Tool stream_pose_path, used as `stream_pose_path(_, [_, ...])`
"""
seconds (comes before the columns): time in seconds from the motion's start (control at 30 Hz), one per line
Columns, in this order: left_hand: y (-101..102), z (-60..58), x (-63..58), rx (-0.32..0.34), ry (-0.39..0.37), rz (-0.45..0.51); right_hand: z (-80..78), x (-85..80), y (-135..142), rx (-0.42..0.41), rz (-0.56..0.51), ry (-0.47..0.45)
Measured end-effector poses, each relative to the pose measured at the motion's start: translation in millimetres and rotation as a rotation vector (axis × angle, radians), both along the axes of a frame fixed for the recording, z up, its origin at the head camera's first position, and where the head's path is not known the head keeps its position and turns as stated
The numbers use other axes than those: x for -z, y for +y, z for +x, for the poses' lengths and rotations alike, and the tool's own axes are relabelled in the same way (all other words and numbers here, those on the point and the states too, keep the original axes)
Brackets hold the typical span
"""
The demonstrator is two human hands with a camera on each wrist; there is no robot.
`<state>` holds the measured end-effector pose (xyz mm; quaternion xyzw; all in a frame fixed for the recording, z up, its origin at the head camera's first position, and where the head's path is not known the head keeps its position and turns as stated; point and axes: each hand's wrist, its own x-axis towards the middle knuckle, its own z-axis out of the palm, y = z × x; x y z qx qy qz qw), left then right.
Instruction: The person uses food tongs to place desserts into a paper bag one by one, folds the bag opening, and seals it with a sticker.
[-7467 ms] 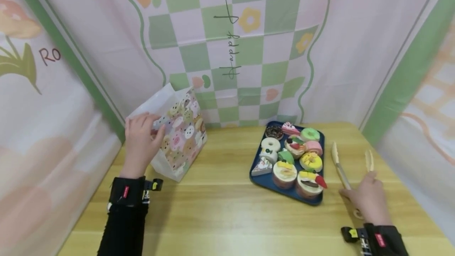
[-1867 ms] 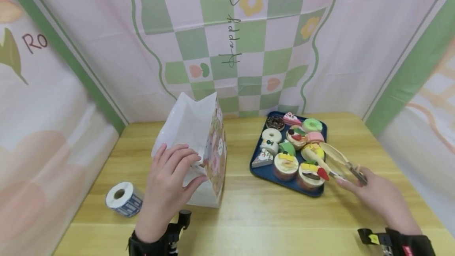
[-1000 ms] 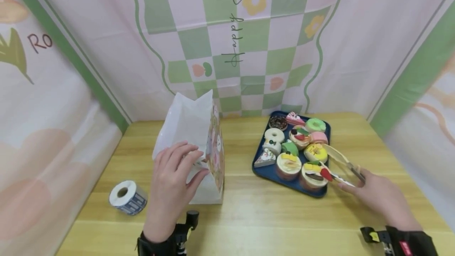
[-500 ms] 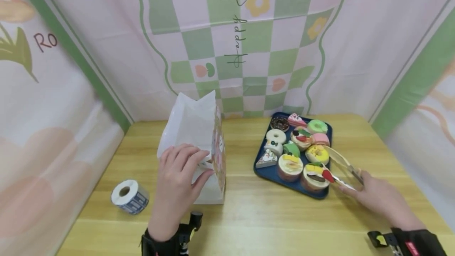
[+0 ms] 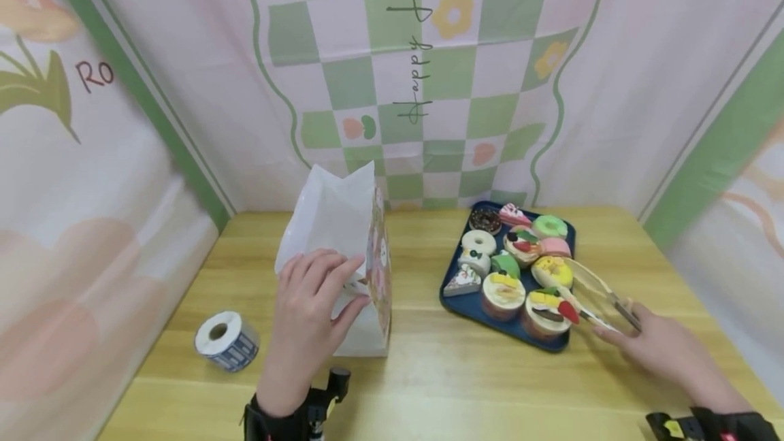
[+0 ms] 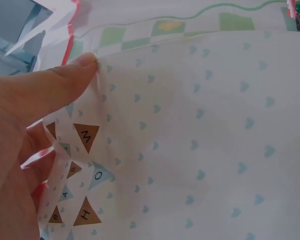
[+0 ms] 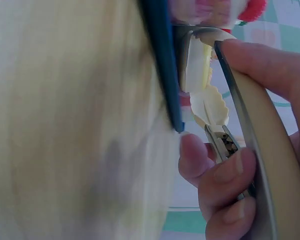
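Right hand (image 5: 664, 352) is gripping spread tongs (image 5: 624, 309) — long axis pointing toward ten o'clock, tips lying at yellow donut (image 5: 559, 267); left hand (image 5: 311, 312), farther, is pinching bag (image 5: 337, 220).

Roll (image 5: 235, 351) left of bag (image 5: 339, 223), pastries (image 5: 505, 265) on tray (image 5: 470, 309) at right, tongs (image 5: 626, 313) over tray edge, cloth (image 5: 450, 70) behind all

The paper bag (image 5: 339, 216) at left is white, patterned with pale blue hearts (image 6: 200, 113) and brown triangles (image 6: 86, 136). The tongs (image 5: 623, 312) at right are silver and cream, the tray (image 5: 471, 312) navy, the nearest doughnut (image 5: 560, 278) yellow. The label roll (image 5: 233, 347) is blue and white, the far cloth (image 5: 380, 73) checked green.
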<state>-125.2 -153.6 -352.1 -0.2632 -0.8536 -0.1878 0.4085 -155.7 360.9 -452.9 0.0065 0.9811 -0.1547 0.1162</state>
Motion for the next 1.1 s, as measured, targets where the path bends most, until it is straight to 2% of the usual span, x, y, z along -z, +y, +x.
stream_pose_path(0.27, [-0.8, 1.3, 0.9, -0.001, -0.011, 0.023, 1.2, -8.2, 9.2, -0.002, -0.018, 0.098])
stream_pose_path(0.43, [-2.4, 0.6, 0.9, 0.011, -0.014, 0.029, 0.9, -20.5, 8.8, 0.003, -0.022, 0.162])
stream_pose_path(0.6, [-5.1, -0.4, 0.8, 0.008, -0.022, 0.037, 0.1, -40.9, 0.1, -0.006, -0.043, 0.179])
stream_pose_path(0.83, [-7.5, 0.9, 0.6, -0.003, -0.045, 0.027, 1.0, -70.1, -25.8, -0.036, -0.092, 0.199])
stream_pose_path(1.1, [-7.1, 0.7, 1.5, 0.004, -0.028, 0.027, 5.9, -100.6, -54.9, -0.028, -0.111, 0.235])
